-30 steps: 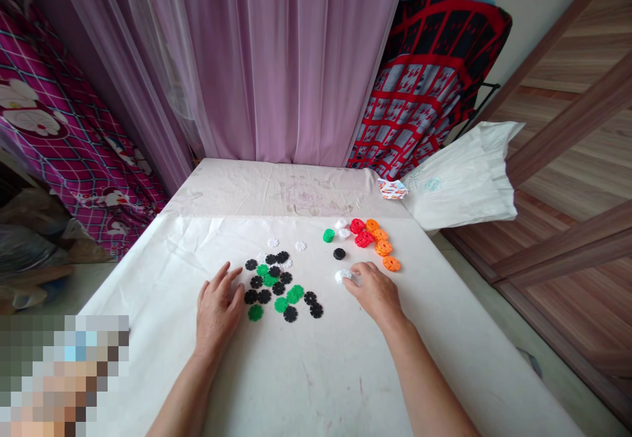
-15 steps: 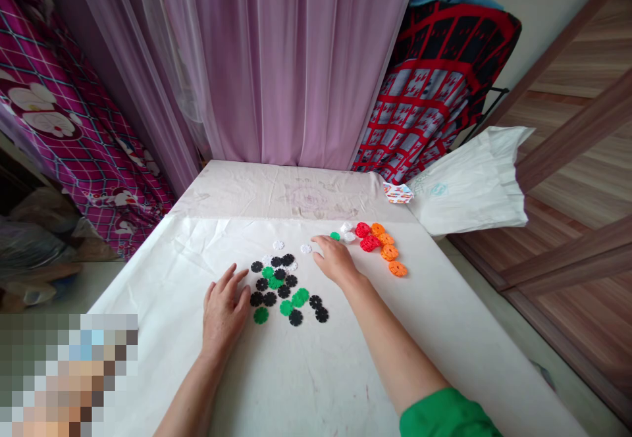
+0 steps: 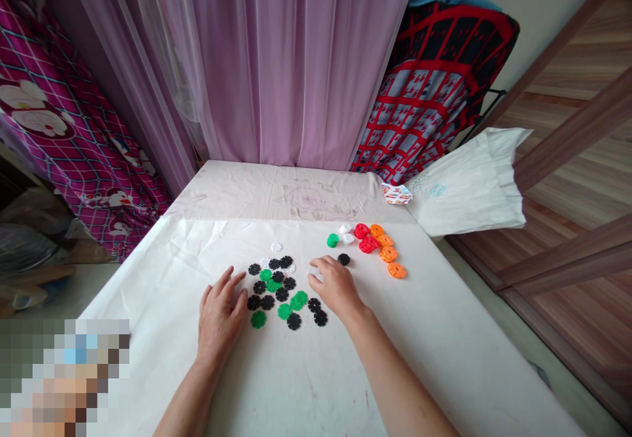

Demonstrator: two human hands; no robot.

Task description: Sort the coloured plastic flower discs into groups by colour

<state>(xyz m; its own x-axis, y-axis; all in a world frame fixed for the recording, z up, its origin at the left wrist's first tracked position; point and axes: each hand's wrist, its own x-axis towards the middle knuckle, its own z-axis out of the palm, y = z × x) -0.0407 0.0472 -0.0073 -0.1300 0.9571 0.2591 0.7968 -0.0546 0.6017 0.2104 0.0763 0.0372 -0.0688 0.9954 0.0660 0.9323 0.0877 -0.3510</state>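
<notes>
Flat, notched plastic snowflake discs lie on the white-covered table. My left hand [image 3: 221, 312] rests at the left edge of a loose cluster of black discs [image 3: 267, 302] and green discs [image 3: 298, 301], fingers spread and holding nothing. My right hand [image 3: 336, 287] is right of the cluster, its fingertips on a white disc [image 3: 312, 270] that they partly cover. Just beyond its knuckles is a black stack of discs [image 3: 343, 259]. Another white disc [image 3: 276, 247] lies alone behind the cluster.
Farther right are a green stack [image 3: 332, 240], white discs [image 3: 348, 239], red stacks [image 3: 368, 245] and orange stacks [image 3: 396, 270]. A white bag [image 3: 474, 183] and a small patterned packet [image 3: 396, 193] are at the far right corner. A purple curtain [image 3: 296, 62] hangs behind the table [image 3: 296, 384].
My right hand has drawn back toward me, and the white disc at its fingertips has come nearer with it. The black stack is now uncovered. My left hand has stayed nearly still.
</notes>
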